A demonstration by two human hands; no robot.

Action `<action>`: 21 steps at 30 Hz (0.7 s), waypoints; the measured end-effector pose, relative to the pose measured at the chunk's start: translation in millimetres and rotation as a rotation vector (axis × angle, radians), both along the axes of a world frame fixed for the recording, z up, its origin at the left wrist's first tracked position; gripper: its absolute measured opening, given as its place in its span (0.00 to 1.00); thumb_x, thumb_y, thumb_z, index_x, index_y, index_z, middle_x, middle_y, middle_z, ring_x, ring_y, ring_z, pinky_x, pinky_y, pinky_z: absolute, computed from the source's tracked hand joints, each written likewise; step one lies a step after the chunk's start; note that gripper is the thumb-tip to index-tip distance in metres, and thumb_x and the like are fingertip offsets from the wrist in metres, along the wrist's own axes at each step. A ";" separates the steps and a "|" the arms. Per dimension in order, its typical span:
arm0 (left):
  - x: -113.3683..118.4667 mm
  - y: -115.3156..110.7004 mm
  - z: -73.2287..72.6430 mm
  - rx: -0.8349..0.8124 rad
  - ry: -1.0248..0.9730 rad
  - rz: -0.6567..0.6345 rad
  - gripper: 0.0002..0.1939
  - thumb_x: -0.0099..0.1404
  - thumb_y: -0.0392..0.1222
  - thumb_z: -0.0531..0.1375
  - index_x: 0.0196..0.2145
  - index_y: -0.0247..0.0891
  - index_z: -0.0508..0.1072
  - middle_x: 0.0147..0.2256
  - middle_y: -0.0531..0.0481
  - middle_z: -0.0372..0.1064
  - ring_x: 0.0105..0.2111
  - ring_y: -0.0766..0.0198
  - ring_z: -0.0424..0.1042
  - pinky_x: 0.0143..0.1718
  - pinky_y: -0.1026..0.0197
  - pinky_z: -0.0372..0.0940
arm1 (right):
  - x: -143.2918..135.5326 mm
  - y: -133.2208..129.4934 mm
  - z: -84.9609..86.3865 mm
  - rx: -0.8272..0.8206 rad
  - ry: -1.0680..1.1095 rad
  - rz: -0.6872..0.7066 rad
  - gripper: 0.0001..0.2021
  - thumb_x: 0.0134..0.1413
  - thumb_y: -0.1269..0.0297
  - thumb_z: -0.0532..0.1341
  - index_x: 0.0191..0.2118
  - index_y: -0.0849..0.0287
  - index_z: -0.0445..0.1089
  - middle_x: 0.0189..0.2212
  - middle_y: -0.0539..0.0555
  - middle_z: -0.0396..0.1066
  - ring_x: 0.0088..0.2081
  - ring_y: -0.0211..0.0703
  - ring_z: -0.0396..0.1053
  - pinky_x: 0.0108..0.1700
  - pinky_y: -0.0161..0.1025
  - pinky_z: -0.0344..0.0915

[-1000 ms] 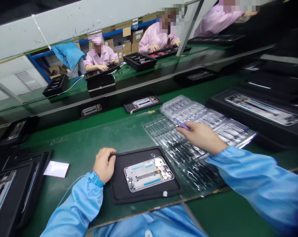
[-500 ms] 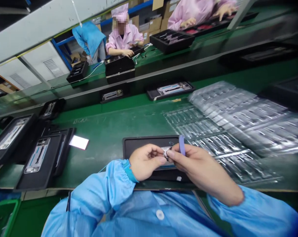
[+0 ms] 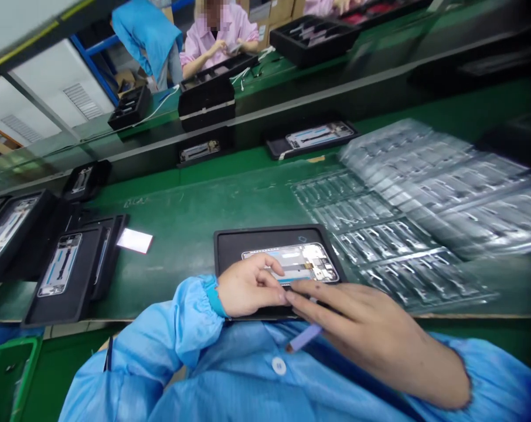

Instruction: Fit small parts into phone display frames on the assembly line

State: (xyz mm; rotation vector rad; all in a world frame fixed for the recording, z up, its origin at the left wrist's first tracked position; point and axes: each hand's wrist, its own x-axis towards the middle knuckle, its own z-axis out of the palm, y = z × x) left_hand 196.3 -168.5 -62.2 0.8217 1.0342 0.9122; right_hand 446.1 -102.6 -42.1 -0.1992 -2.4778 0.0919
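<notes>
A phone frame with a bright metal rim and blue strips lies in a black tray on the bench before me. Over its lower left part my left hand is curled, thumb and fingers close together. Whatever is at those fingertips is too small to make out. My right hand, back upward, meets the left fingertips at the tray's near edge. It grips a flat purple stick-like tool, whose dark tip points down and left towards my body; the rest is hidden under the palm.
Clear plastic blister trays of small parts spread on the right. Black trays with phone frames stack at left, beside a white card. Another tray sits behind. A co-worker in pink sits across the bench; a green bin is lower left.
My hands have come down towards me and off much of the phone frame. The right hand has turned palm down, swinging the purple tool from upright to pointing down-left. The view has shifted slightly.
</notes>
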 end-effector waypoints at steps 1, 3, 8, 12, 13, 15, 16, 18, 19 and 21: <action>0.1 -0.7 -0.8 -0.029 -0.016 -0.039 0.43 0.46 0.65 0.85 0.47 0.39 0.72 0.28 0.57 0.79 0.27 0.70 0.75 0.37 0.64 0.68 | 2.1 2.0 1.3 0.013 -0.033 0.049 0.20 0.74 0.75 0.57 0.64 0.55 0.77 0.54 0.58 0.85 0.45 0.47 0.83 0.45 0.43 0.80; 0.7 -0.6 -2.5 -0.085 -0.055 -0.104 0.45 0.44 0.64 0.86 0.48 0.40 0.72 0.29 0.56 0.80 0.28 0.68 0.78 0.38 0.63 0.70 | 4.0 6.2 3.0 -0.005 -0.046 0.106 0.22 0.74 0.76 0.56 0.65 0.57 0.76 0.53 0.58 0.86 0.41 0.46 0.83 0.43 0.45 0.80; -1.9 1.7 -3.8 -0.123 -0.088 -0.202 0.45 0.45 0.63 0.86 0.50 0.42 0.70 0.29 0.56 0.81 0.27 0.67 0.78 0.33 0.65 0.68 | 2.2 13.2 1.5 -0.142 -0.101 0.166 0.33 0.72 0.75 0.59 0.76 0.43 0.69 0.54 0.53 0.86 0.42 0.51 0.85 0.45 0.50 0.82; -5.4 3.1 -0.5 -0.101 -0.077 -0.215 0.41 0.53 0.60 0.84 0.53 0.43 0.68 0.30 0.56 0.80 0.28 0.66 0.78 0.35 0.64 0.70 | -2.5 18.1 -0.5 -0.176 -0.105 0.201 0.31 0.72 0.71 0.62 0.75 0.44 0.69 0.52 0.53 0.86 0.43 0.51 0.85 0.47 0.50 0.83; -6.1 3.9 0.8 -0.073 -0.052 -0.202 0.38 0.57 0.58 0.82 0.54 0.43 0.68 0.31 0.56 0.80 0.29 0.65 0.78 0.36 0.62 0.71 | -3.4 20.4 -0.6 -0.175 -0.098 0.196 0.30 0.72 0.70 0.63 0.74 0.43 0.71 0.51 0.53 0.86 0.42 0.50 0.85 0.46 0.49 0.82; -8.4 6.7 3.1 0.051 0.124 -0.114 0.28 0.65 0.53 0.77 0.54 0.43 0.69 0.35 0.53 0.80 0.33 0.64 0.78 0.42 0.59 0.73 | -4.3 27.8 -1.0 -0.153 -0.082 0.160 0.26 0.70 0.70 0.65 0.69 0.43 0.76 0.49 0.52 0.86 0.41 0.49 0.84 0.46 0.49 0.81; -10.2 8.5 3.8 0.148 0.282 -0.050 0.24 0.69 0.51 0.74 0.54 0.43 0.71 0.39 0.51 0.81 0.38 0.62 0.79 0.46 0.57 0.73 | -4.6 33.2 -1.6 -0.133 -0.077 0.129 0.22 0.70 0.70 0.66 0.65 0.44 0.78 0.48 0.53 0.86 0.40 0.49 0.84 0.46 0.49 0.81; -14.8 11.9 3.2 0.354 0.664 0.051 0.20 0.70 0.49 0.72 0.54 0.42 0.74 0.48 0.44 0.81 0.50 0.53 0.78 0.58 0.48 0.71 | -5.3 46.8 -4.4 -0.082 -0.084 0.052 0.14 0.70 0.69 0.66 0.56 0.49 0.82 0.46 0.55 0.86 0.41 0.50 0.83 0.44 0.48 0.79; -17.6 13.1 1.7 0.432 0.840 0.059 0.22 0.69 0.49 0.74 0.55 0.42 0.75 0.53 0.41 0.80 0.56 0.47 0.75 0.63 0.42 0.68 | -6.0 54.3 -6.8 -0.055 -0.098 0.010 0.10 0.71 0.68 0.65 0.51 0.51 0.83 0.45 0.56 0.85 0.41 0.51 0.83 0.42 0.47 0.78; -23.6 14.0 -3.2 0.508 1.080 -0.012 0.28 0.64 0.52 0.78 0.57 0.41 0.77 0.59 0.37 0.78 0.64 0.38 0.69 0.68 0.33 0.61 | -8.1 69.0 -14.0 -0.005 -0.145 -0.049 0.09 0.72 0.68 0.62 0.45 0.55 0.82 0.45 0.58 0.84 0.39 0.48 0.81 0.37 0.44 0.75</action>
